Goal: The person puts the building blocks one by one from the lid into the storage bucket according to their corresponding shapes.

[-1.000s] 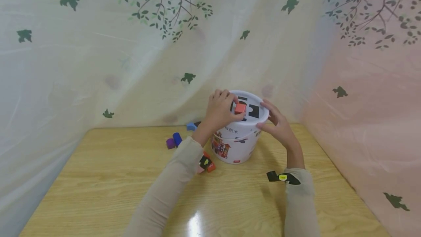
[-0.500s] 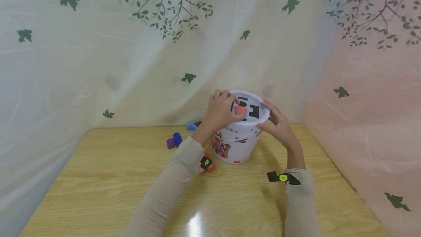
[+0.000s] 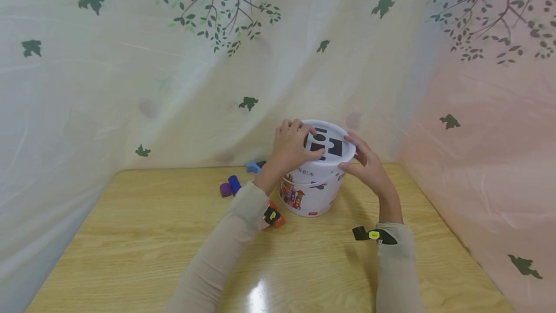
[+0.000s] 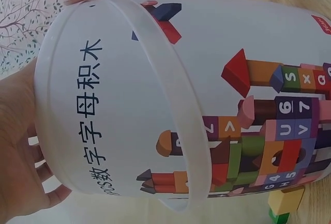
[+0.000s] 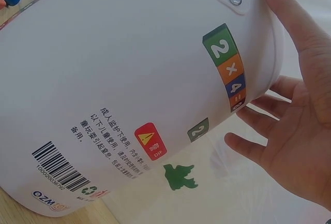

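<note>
A white toy-block bucket [image 3: 319,196] stands upright on the table, printed with colourful blocks. Dark cut-out openings show in its white lid [image 3: 347,149]. Over the lid's left part lies my left hand [image 3: 292,145], thumb and fingers spread around a square opening, with no block between them. In the left wrist view, the fingers of my left hand [image 4: 20,146] reach past the bucket's rim. My right hand [image 3: 367,165] holds the bucket's upper right edge, thumb in front and fingers behind. The right wrist view shows my right hand [image 5: 295,125] against the bucket's side.
Left of the bucket lie a purple block [image 3: 225,189], a dark blue cylinder [image 3: 234,184] and a light blue curved block [image 3: 252,167]. Red-orange blocks [image 3: 279,221] sit beside my left forearm. A printed cloth [image 3: 195,86] hangs behind the table [image 3: 143,240].
The red-orange block between my left thumb and fingers sank into the lid and is out of sight now. A dark square opening shows there. Both hands stay in about the same place.
</note>
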Available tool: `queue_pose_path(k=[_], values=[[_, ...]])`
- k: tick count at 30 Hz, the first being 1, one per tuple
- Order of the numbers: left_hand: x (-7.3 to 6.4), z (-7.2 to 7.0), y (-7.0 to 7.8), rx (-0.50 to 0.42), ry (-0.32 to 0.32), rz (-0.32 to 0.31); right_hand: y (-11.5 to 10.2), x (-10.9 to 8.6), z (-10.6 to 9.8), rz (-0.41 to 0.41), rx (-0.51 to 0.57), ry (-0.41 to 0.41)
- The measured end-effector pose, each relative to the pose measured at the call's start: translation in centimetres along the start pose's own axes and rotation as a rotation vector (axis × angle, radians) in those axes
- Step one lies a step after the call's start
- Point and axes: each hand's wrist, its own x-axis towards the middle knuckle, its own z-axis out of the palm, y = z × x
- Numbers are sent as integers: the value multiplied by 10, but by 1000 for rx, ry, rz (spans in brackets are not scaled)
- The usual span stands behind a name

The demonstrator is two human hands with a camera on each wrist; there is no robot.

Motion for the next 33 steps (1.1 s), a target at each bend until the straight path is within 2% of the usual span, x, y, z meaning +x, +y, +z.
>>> queue_pose_path(k=[4,9,14,19,23,26,33], values=[[-1,1,-1,-36,37,-2,-1,0,0,-2,-6,-2],[-5,5,-7,-97,146,34,0,2,0,1,-12,-3],[-10,11,-15,-203,247,63,1,3,0,8,-18,1],[-16,14,-28,-314,319,43,1,2,0,9,-13,7],[-23,9,-42,-372,365,43,0,2,0,7,-5,8],[-30,5,-57,-391,374,49,0,2,0,6,-2,7],[-45,10,-104,-417,371,46,1,3,-1,4,-10,8]])
